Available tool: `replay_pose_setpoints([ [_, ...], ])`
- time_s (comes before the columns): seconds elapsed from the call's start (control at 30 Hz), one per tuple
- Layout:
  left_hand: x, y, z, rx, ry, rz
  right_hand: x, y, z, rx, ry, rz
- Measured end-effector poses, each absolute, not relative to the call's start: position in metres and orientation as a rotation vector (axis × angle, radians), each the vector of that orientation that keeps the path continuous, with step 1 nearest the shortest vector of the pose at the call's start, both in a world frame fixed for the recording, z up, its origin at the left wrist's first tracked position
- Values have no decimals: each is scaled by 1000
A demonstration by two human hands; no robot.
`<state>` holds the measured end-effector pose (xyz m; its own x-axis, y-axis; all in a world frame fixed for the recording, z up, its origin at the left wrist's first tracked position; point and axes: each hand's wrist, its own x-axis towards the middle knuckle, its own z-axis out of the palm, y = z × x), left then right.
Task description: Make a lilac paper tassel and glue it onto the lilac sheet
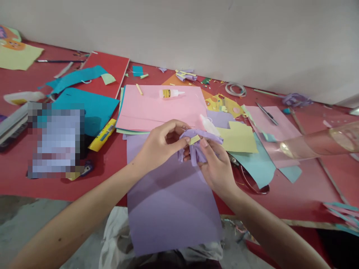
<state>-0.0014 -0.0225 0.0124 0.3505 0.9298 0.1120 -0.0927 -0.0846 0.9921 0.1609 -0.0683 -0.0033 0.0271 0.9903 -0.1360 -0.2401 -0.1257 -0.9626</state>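
Observation:
Both hands meet over a large purple sheet [174, 216] that hangs past the table's front edge. Between them is a purple paper piece cut into strips [193, 155], with a small yellow paper bit [194, 139] on it. My left hand [165, 140] pinches the piece from the left, its thumb at the yellow bit. From the right, my right hand [215, 164] grips the same piece with thumb and fingers. Behind the right hand lies a white glue bottle [209, 125], partly covered. Scissors [256, 185] rest beside the right wrist, their blades hidden.
Pink sheets [134, 108] carry a small glue bottle [168, 93]. Left are a yellow glue stick box [102, 135], teal paper [95, 102] and a blurred-out device [56, 142]. A clear bottle [316, 144], yellow paper [238, 138] and a pen [267, 114] lie right. A wall [196, 37] stands behind.

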Motion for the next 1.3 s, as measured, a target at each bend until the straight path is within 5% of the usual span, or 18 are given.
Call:
replay_pose_setpoints([
  [1.3,-10,-17,12,1377,966,926,165,-66,-2,-1292,-1171,1176],
])
